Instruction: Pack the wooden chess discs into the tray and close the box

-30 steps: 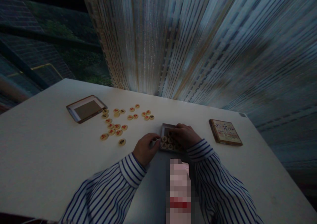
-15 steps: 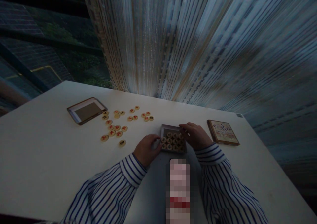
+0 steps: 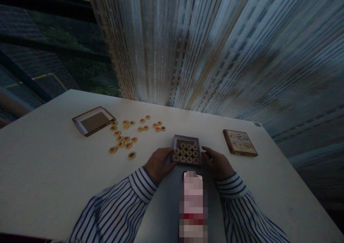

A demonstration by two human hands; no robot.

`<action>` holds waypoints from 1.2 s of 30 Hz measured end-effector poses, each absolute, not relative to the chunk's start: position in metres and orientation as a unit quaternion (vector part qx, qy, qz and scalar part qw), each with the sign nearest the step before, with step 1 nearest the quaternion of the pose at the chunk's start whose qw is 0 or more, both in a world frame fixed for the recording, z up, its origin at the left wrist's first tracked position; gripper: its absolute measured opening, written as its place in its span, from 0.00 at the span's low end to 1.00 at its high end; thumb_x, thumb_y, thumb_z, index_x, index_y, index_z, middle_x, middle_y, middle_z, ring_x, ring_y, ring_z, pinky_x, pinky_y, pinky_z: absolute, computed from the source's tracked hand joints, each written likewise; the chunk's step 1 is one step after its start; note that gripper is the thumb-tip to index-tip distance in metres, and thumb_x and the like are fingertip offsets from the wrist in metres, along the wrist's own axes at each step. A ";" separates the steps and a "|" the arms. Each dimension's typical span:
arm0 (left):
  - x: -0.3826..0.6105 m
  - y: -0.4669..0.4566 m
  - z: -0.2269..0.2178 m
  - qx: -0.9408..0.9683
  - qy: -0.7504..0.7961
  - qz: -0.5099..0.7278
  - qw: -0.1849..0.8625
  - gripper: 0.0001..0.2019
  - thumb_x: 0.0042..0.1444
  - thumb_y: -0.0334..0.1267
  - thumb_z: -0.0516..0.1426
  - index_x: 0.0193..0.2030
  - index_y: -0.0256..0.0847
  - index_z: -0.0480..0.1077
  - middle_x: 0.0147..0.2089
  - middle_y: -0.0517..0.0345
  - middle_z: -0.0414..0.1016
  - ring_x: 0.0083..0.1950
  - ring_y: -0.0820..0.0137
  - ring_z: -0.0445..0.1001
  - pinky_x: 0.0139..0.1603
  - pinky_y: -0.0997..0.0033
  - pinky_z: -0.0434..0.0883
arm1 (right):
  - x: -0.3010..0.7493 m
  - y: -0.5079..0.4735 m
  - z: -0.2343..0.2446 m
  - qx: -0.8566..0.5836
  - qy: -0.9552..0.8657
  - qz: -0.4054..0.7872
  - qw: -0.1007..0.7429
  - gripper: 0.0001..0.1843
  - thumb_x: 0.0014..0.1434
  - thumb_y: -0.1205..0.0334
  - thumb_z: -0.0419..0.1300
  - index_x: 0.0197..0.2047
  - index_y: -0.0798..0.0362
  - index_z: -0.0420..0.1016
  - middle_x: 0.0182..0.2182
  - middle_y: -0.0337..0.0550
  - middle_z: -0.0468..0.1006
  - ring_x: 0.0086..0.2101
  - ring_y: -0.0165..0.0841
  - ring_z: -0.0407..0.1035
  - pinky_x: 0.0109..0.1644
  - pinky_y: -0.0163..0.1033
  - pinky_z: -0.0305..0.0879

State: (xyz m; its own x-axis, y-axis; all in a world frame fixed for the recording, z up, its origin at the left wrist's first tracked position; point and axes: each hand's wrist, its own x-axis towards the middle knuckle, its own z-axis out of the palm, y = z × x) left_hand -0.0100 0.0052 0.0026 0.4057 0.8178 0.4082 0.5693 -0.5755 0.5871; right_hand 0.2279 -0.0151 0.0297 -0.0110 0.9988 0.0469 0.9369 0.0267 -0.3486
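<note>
A small square wooden box [image 3: 186, 140] sits on the white table [image 3: 53, 171] in front of me, holding several round game pieces laid in rows. My left hand [image 3: 159, 163] grips the box's near left corner with curled fingers. Beside the box's near right corner rests my right hand [image 3: 218, 162], fingers stretched toward the box and holding nothing. Both arms wear blue-striped white sleeves.
Several loose round pieces [image 3: 126, 139] with red or dark marks lie scattered to the left. An open flat tray [image 3: 93, 120] lies at the far left. A printed box lid [image 3: 239, 142] lies at the right. A striped curtain hangs behind the table.
My right hand has drawn back off the top of the box to its right side, uncovering the rows of pieces. My left hand stays at the box's left corner.
</note>
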 end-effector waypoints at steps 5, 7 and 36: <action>-0.011 0.004 0.003 0.819 0.422 0.342 0.186 0.17 0.46 0.34 0.58 0.46 0.38 0.68 0.42 0.48 0.76 0.44 0.62 0.74 0.44 0.60 0.71 | 0.222 -0.016 0.025 -0.686 -0.696 0.130 0.166 0.20 0.58 0.58 0.46 0.48 0.55 0.71 0.36 0.47 0.79 0.32 0.34 0.72 0.36 0.38 0.67; -0.011 0.005 0.002 0.818 0.422 0.343 0.189 0.17 0.47 0.35 0.58 0.45 0.39 0.68 0.42 0.49 0.76 0.44 0.62 0.74 0.44 0.61 0.71 | 0.221 -0.016 0.025 -0.678 -0.701 0.133 0.177 0.20 0.58 0.58 0.46 0.48 0.53 0.72 0.37 0.46 0.79 0.33 0.34 0.73 0.36 0.38 0.68; -0.010 0.003 0.005 0.800 0.461 0.352 0.155 0.12 0.50 0.36 0.56 0.42 0.38 0.70 0.40 0.50 0.77 0.43 0.63 0.74 0.44 0.62 0.71 | 0.228 -0.012 0.000 -0.650 -0.711 0.115 0.242 0.21 0.59 0.57 0.44 0.48 0.56 0.70 0.41 0.49 0.77 0.39 0.36 0.72 0.42 0.42 0.69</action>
State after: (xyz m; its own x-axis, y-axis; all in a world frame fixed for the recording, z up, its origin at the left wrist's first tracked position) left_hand -0.0100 0.0034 0.0053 0.3271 0.8470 0.4191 0.6288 -0.5261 0.5726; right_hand 0.2285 -0.0120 -0.0002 -0.0380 0.9802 0.1941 0.8686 0.1285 -0.4786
